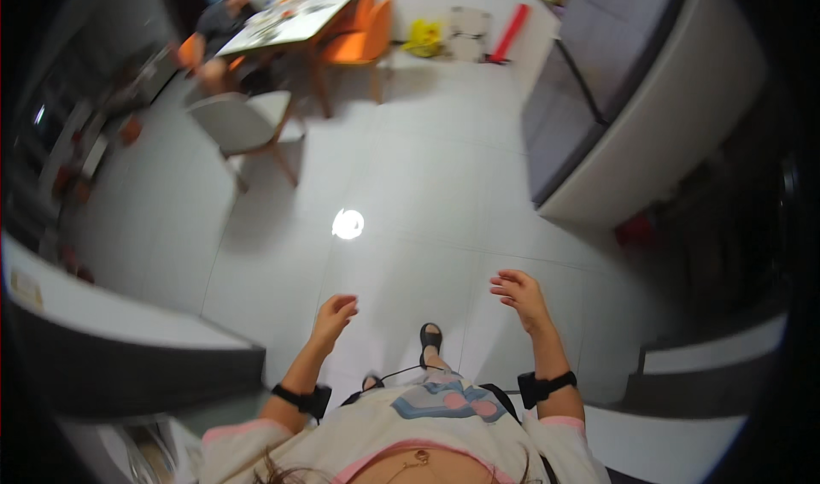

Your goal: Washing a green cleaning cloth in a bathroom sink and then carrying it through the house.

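Note:
Both of my hands hang in front of my body above the pale tiled floor, touching nothing. My left hand is loosely curled, with nothing in it. Farther right, my right hand is empty too, its fingers spread a little apart. A black strap with a small box is on my left forearm, and a similar black band wraps the right one. Below them, a black slide sandal is on one foot; the other foot is partly hidden by my shirt.
Ahead on the left, a person sits at a cluttered dining table. A white chair and orange chairs stand around it. To the right rises a grey refrigerator. Low counter edges flank me. A yellow bag lies by the far wall.

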Tool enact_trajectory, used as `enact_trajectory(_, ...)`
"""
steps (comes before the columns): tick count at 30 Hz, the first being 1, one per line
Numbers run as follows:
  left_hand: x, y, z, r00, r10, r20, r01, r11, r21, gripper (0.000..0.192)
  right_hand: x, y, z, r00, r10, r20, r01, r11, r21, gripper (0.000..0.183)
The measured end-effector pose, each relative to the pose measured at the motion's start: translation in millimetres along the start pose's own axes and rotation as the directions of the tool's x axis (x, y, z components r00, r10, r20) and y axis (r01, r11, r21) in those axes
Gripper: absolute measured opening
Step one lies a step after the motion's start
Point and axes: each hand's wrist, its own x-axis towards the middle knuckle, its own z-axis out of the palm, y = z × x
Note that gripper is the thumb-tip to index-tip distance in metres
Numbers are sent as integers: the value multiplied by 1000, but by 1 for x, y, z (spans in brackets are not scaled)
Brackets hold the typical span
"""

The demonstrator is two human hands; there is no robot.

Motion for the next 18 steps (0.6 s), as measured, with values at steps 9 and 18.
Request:
enact_trajectory(9, 61, 57, 60, 992, -14, 129, -1, 994, 111, 28, 35, -7, -87, 977, -61, -202, 88, 988, 126, 27)
enact_trajectory(18, 143, 96, 127, 935, -81, 346, -1, 973, 229, 27, 30, 2, -143, 861, 125, -492, 5, 967, 254, 28)
